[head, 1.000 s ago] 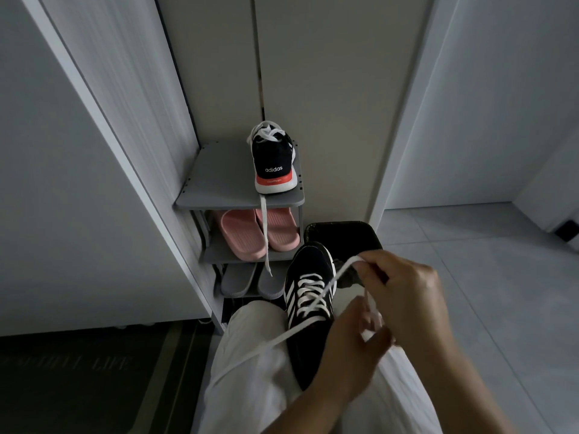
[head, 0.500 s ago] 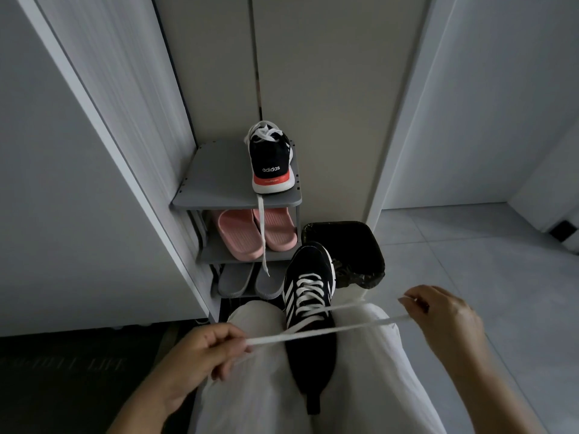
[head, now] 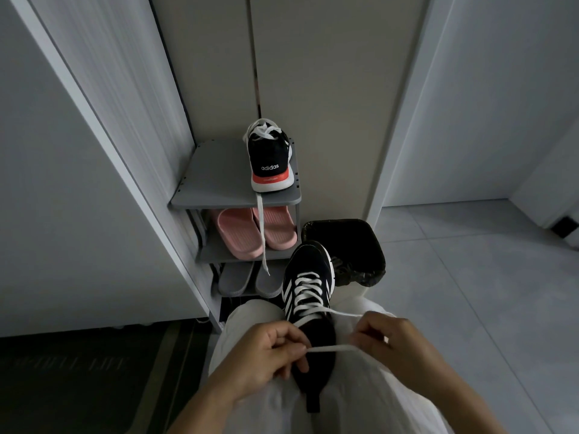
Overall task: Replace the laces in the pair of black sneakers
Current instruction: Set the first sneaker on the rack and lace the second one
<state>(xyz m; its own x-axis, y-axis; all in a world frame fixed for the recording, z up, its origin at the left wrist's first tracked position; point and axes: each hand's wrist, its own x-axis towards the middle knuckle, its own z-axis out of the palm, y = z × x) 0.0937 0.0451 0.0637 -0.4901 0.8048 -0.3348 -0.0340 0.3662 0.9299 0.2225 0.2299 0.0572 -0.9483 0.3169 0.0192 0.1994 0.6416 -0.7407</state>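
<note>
A black sneaker with white stripes (head: pixel 308 277) lies between my knees, toe pointing away, threaded with a white lace (head: pixel 305 291). My left hand (head: pixel 266 352) pinches one lace end just left of the shoe's opening. My right hand (head: pixel 391 336) grips the other end on the right, and a short stretch of lace (head: pixel 329 349) runs taut between the two hands over the tongue. The second black sneaker (head: pixel 269 159), with a red and white heel, stands on the top shelf of the grey rack (head: pixel 213 183); one of its white laces (head: pixel 262 233) hangs down over the shelves.
Pink slippers (head: pixel 247 233) sit on the middle shelf and grey slippers (head: pixel 238 278) on the one below. A bin with a black liner (head: pixel 354 242) stands right of the rack. A dark mat (head: pixel 78 371) lies on the floor at left; grey tiles stretch to the right.
Both hands have come in from wide apart to close together over the shoe's opening, shortening the lace span between them.
</note>
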